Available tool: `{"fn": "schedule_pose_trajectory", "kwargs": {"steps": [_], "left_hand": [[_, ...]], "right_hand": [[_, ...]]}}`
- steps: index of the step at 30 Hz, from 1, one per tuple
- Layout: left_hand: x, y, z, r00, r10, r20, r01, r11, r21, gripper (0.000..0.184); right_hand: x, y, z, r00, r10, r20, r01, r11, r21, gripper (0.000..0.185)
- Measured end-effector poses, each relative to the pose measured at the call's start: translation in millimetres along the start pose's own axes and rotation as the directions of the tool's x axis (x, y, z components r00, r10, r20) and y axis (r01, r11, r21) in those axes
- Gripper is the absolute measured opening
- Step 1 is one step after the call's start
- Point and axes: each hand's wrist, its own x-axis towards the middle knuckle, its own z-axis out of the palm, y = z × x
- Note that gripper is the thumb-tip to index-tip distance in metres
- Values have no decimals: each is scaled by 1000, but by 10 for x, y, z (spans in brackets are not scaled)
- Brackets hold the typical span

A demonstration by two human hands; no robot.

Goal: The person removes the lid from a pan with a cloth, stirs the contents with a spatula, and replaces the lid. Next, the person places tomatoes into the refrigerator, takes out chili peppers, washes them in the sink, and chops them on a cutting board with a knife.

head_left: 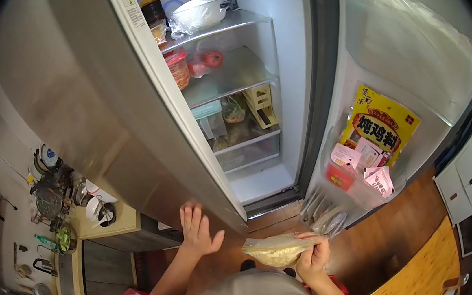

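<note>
My left hand (198, 233) is raised with its fingers spread, close to or against the lower part of the closed steel fridge door (148, 155). In my right hand (314, 258) is the end of a clear plastic bag (276, 250) with pale yellow contents, held in front of my body. Beyond both hands, the fridge compartment (263, 188) stands open, with its door (426, 64) swung out to the right. A yellow seasoning packet (384, 121) and pink sachets (380, 180) sit in that door's bin.
Fridge shelves hold a white bagged bowl (199, 14), a red-lidded container (178, 71) and a teal-lidded box (209, 115). A kitchen counter (123, 219) with bowls and pans is at lower left. A wooden table (412, 290) stands at lower right.
</note>
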Motion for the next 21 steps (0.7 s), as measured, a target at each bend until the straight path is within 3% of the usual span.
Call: {"fn": "schedule_pose_trajectory", "kwargs": {"steps": [2,4,5,8,11,12,13,14,15,17,18,20,21], "left_hand": [[25,-119,138,998,-17,60,13,998,66,75],[116,-230,242,969,-104,224,70,986,154,73],[188,-262,272,971,-93,219,61,987,147,73],[384,-340,345,895,-270,355,216,959,185,75],[543,-160,222,882,-301,362,279,954,112,73],[710,35,-24,899,-244,364,341,911,-231,71],[834,208,-138,930,-206,303,354,714,-603,75],[712,290,-70,909,-112,402,389,576,-719,83],[626,335,-89,848,50,528,422,540,-728,85],[532,557,-177,682,119,721,598,476,-645,72],[449,636,-146,676,119,727,607,470,-641,72],[290,805,-73,709,-142,690,672,434,-600,50],[250,892,-40,701,-150,697,682,427,-594,50]], "right_hand": [[-26,29,16,996,-46,-80,46,999,-10,10],[-55,47,23,995,-36,-95,35,999,-6,10],[-58,60,30,995,-27,-99,27,1000,0,10],[-63,85,76,995,-5,-96,4,1000,-1,11],[-96,146,121,993,42,-113,-47,998,-43,11],[-113,169,115,995,48,-90,-53,997,-55,10],[-110,183,144,998,57,-38,-59,997,-51,9],[-85,180,183,998,25,-62,-27,999,-32,7],[-80,158,189,998,30,-63,-32,999,-37,7],[-85,113,185,989,135,-54,-136,990,-27,9],[-84,128,181,992,118,-39,-120,991,-61,9],[-142,162,173,989,148,-25,-149,988,-44,8],[-142,178,168,988,156,-12,-156,987,-25,8]]}}
